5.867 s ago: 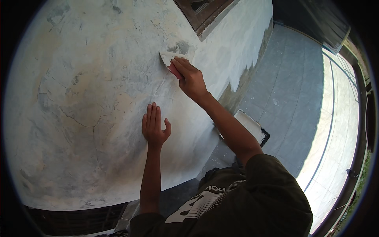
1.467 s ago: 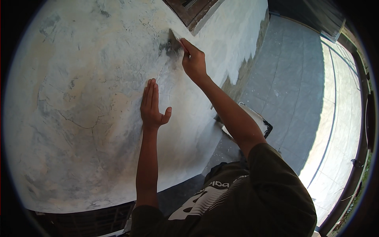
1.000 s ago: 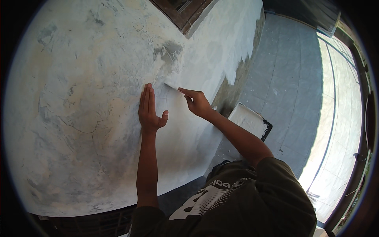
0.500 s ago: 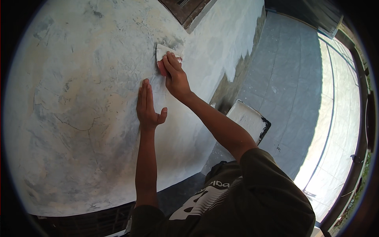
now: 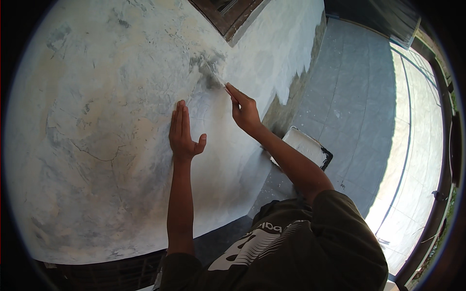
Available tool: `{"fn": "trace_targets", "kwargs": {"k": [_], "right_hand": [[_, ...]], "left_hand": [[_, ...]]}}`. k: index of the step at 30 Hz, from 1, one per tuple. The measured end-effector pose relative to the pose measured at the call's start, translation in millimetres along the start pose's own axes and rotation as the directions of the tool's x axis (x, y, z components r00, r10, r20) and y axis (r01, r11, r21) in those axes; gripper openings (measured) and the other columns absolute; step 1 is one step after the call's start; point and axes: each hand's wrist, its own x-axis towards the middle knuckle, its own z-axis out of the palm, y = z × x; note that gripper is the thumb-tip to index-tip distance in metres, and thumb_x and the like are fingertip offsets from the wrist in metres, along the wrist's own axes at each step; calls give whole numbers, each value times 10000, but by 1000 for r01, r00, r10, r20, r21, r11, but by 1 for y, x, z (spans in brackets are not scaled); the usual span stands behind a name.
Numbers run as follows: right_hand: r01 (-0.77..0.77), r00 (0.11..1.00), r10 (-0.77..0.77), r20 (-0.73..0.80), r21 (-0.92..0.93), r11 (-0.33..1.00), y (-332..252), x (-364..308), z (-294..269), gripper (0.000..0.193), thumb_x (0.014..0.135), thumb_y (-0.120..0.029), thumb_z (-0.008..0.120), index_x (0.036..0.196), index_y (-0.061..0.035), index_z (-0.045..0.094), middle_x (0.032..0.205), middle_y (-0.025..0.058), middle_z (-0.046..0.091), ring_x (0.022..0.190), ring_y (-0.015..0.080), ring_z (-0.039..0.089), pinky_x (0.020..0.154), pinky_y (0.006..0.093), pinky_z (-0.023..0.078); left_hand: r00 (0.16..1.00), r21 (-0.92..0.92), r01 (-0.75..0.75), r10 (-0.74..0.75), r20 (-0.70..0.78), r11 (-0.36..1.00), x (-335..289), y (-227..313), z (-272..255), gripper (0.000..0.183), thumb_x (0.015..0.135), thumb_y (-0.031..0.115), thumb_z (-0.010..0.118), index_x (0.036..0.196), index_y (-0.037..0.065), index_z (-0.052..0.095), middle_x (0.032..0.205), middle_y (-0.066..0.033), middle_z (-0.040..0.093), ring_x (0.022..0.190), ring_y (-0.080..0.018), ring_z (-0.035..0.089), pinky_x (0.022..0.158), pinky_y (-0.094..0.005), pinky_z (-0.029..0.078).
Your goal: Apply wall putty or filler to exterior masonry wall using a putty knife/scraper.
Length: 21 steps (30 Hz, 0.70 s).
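Observation:
Palm down, my left hand [image 5: 183, 137] lies flat on the patchy white and grey wall [image 5: 107, 203], fingers together and thumb out to the side. My right hand [image 5: 246, 114] is closed on a putty knife [image 5: 224, 85], which now shows almost edge-on at the wall. Its blade is thin in this view, and most of its handle is hidden by my fingers. Just left of the blade, a darker grey smeared patch [image 5: 209, 77] marks the wall, below the corner of a brown wooden frame [image 5: 228, 24].
A tray with white coating [image 5: 303, 145] and a dark edge rests on the grey tiled floor [image 5: 354, 121], beside my right forearm. White drops dot the floor near the wall's base. Bare grey-brown wall [image 5: 298, 92] shows along the bottom. Sunlight falls on the far right floor.
My right hand has moved right and slightly down, turning the putty knife from nearly face-on to edge-on. More of the dark grey patch shows. My left hand stays on the wall.

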Motion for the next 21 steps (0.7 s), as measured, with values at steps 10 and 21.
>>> {"fn": "trace_targets", "kwargs": {"k": [10, 21], "right_hand": [[66, 971, -70, -230, -27, 997, -1, 90, 25, 460, 869, 108, 531, 1307, -21, 591, 1255, 212, 632, 1143, 353, 632, 964, 350, 501], [142, 989, -144, 27, 44, 989, -12, 31, 28, 551, 760, 166, 545, 1275, -21, 602, 1318, 207, 590, 1243, 370, 553, 1085, 412, 431]], "left_hand": [[1000, 14, 11, -11, 21, 1000, 0, 1, -1, 772, 912, 470, 476, 1437, -90, 386, 1483, -262, 425, 1374, -400, 432, 1110, -519, 363], [1000, 19, -10, 10, 12, 1000, 2, 0, 1, 772, 907, 467, 481, 1429, -96, 392, 1471, -272, 434, 1360, -416, 443, 1111, -526, 359]]}}
